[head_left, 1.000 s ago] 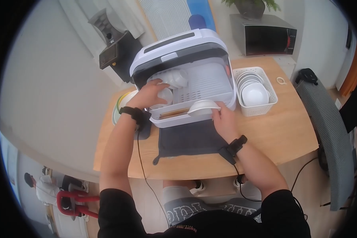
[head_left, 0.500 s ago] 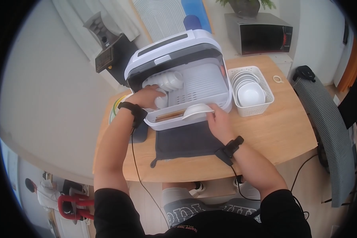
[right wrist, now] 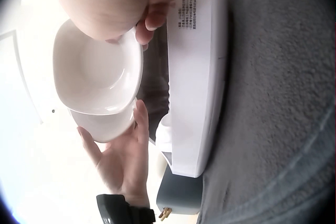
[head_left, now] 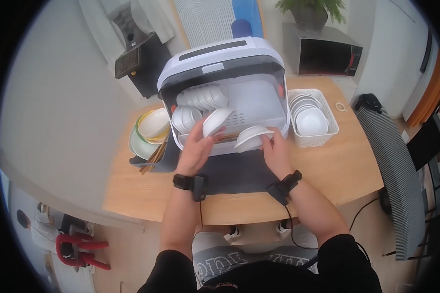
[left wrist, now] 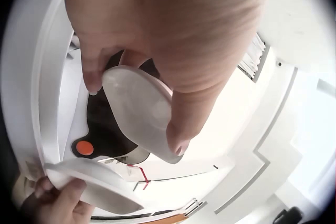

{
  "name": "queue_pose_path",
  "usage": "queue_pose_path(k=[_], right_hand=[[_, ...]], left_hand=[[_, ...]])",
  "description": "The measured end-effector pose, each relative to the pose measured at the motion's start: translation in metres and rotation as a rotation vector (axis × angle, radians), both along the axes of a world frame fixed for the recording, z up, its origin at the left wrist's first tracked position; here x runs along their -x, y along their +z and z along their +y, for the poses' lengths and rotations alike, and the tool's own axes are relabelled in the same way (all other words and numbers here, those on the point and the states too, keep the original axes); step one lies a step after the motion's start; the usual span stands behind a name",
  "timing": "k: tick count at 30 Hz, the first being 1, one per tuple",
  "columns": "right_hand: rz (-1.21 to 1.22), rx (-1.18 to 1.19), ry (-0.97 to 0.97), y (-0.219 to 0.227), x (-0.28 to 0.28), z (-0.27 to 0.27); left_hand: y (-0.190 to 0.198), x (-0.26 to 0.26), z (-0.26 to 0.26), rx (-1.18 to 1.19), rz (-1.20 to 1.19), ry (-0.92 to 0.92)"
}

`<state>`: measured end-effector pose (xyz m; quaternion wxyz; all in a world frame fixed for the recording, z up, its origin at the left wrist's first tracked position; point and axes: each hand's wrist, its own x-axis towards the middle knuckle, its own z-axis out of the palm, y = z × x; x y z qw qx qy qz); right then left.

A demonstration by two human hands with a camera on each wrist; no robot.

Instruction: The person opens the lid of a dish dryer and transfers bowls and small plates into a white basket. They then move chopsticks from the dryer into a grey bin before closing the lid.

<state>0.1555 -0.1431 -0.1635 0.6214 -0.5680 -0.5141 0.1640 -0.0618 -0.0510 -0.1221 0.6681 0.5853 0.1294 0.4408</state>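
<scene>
White bowl (head_left: 216, 122): pinched in left hand (head_left: 195, 150) | second bowl (head_left: 252, 138): just beside, pinched in right hand (head_left: 277, 154)

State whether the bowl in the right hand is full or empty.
Empty: the right wrist view looks into the bowl, its inside bare.

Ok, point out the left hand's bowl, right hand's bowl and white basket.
Left bowl (left wrist: 136, 111): left wrist view, middle of visible surface.
Right bowl (right wrist: 101, 70): right wrist view, inside.
White basket (head_left: 319, 140): head view, near wall.
</scene>
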Motion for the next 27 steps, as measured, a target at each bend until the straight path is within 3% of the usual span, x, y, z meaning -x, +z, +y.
queue_pose_path(k=[4, 10, 12, 15, 17, 20, 23, 27], right_hand=[[-0.024, 0.08, -0.054, 0.005, -0.002, -0.003], [0.031, 0.024, -0.011, 0.013, -0.004, -0.003], [0.203, -0.122, -0.013, 0.022, -0.008, -0.003], [0.022, -0.096, -0.146, 0.066, -0.042, -0.018], [-0.278, -0.053, -0.334, 0.066, -0.092, -0.019], [-0.502, 0.022, -0.483, 0.079, -0.13, -0.024], [-0.707, 0.233, -0.418, 0.072, -0.165, -0.023], [-0.926, 0.341, -0.334, 0.067, -0.182, -0.017]], left_hand=[[-0.021, -0.018, -0.007, 0.139, -0.226, -0.07], [-0.027, -0.017, -0.015, 0.169, -0.165, -0.181], [-0.027, -0.015, -0.016, 0.155, -0.178, -0.248], [-0.03, -0.016, -0.019, 0.156, -0.181, -0.322], [-0.031, -0.016, -0.02, 0.167, -0.187, -0.331], [-0.032, -0.017, -0.019, 0.183, -0.198, -0.351], [-0.034, -0.019, -0.018, 0.194, -0.179, -0.365], [-0.037, -0.019, -0.019, 0.196, -0.164, -0.36]])
